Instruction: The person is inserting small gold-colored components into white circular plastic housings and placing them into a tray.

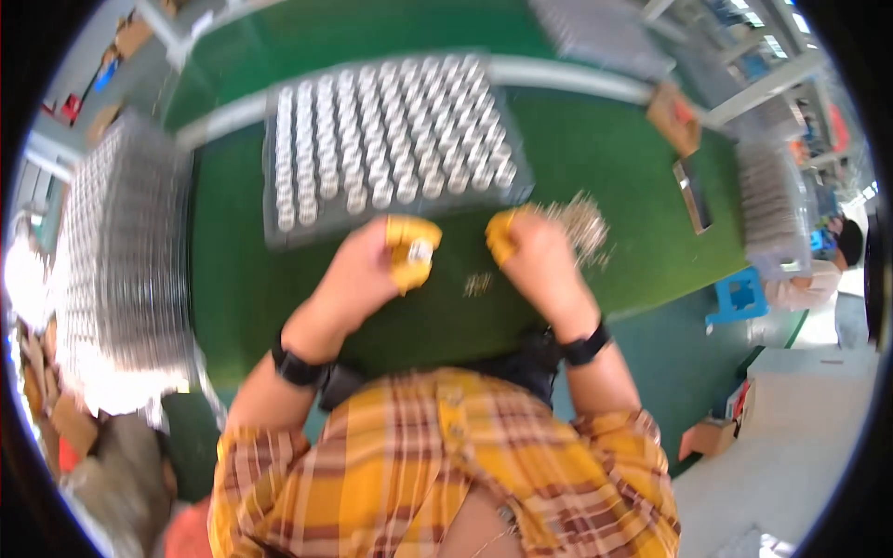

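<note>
We see left hand (370,265) pinching a white part (420,251) mid-frame; right hand (541,256) curled, contents we can't tell; pile (588,230) right of centre, likely there for easy reach

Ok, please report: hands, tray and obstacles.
Left hand grips small pale part. Right hand curled, contents unclear. Tray ahead, holding round pieces. Nothing visibly blocking.

Bright light fills the room, with blown-out patches at the upper right and white glare across the base of the clear tray stack (126,251) on the left. The green bench (642,186) darkens toward mid-frame. Blur softens the left hand (367,265), right hand (537,260) and small-parts pile (584,228) — straight edges bow near the black rim.
</note>
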The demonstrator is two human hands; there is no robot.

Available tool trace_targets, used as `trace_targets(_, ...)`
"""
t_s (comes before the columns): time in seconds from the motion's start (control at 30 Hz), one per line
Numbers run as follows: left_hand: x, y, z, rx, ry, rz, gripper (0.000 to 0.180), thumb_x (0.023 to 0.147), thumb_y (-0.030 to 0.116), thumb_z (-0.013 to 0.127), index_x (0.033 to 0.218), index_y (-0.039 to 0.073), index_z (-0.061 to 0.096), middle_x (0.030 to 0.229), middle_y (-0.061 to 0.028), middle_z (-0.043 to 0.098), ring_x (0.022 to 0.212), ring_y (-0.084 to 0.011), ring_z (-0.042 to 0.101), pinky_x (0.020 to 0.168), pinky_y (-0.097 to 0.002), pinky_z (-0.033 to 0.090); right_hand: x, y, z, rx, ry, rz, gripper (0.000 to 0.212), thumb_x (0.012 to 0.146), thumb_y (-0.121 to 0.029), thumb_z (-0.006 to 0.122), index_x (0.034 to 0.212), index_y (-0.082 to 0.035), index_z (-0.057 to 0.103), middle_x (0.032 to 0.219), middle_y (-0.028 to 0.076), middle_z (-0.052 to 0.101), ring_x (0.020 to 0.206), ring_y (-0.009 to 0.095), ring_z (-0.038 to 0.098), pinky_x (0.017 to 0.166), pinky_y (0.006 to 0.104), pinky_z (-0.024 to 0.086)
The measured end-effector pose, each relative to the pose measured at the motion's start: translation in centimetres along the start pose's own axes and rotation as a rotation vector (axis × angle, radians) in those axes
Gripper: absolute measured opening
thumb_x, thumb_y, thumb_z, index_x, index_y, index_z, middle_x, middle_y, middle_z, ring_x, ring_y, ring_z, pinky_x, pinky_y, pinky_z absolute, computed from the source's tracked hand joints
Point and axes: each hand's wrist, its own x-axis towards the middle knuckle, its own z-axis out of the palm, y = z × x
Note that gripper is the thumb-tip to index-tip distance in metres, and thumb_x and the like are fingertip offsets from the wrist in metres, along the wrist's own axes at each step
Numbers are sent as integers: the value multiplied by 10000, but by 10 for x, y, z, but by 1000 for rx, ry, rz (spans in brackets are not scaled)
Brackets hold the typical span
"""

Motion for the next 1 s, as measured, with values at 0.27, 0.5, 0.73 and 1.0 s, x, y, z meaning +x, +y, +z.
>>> trace_targets(0.27, 8, -8, 22, -72, 103, -116, 295, 847, -20, 610, 1136, -6, 553, 989, -64, 606, 847, -145, 608, 743, -253, 484, 0, 30, -10, 320, 74, 55, 140, 785, -42, 672, 923, -58, 681, 811, 122, 639, 713, 299, 621, 621, 360, 503)
trace_targets(0.5, -2, -6, 33, -76, 133, -124, 327, 834, -46, 624, 1148, -10, 538, 1004, -79, 614, 891, -158, 623, 793, -268, 504, -4, 18, -9, 181, 31, -186, 113, 725, -117, 727, 824, -79, 690, 764, 82, 609, 691, 283, 601, 605, 374, 486)
trace_targets(0.73, -13, -8, 40, 87, 199, -16, 347, 813, -46, 660, 1136, -4, 541, 977, -58, 619, 879, -119, 611, 754, -237, 502, 1, 10, 4, -47, -71, -211, 194, 688, -193, 763, 734, -60, 629, 727, 97, 601, 680, 285, 622, 600, 375, 502)
trace_targets(1.0, -36, -12, 39, 12, 252, 27, 343, 815, -44, 668, 1126, -12, 528, 999, -61, 611, 876, -124, 608, 760, -248, 509, -3, 3, 7, -163, -28, -252, 85, 691, -23, 655, 766, -43, 622, 751, 120, 602, 717, 309, 621, 624, 399, 511)
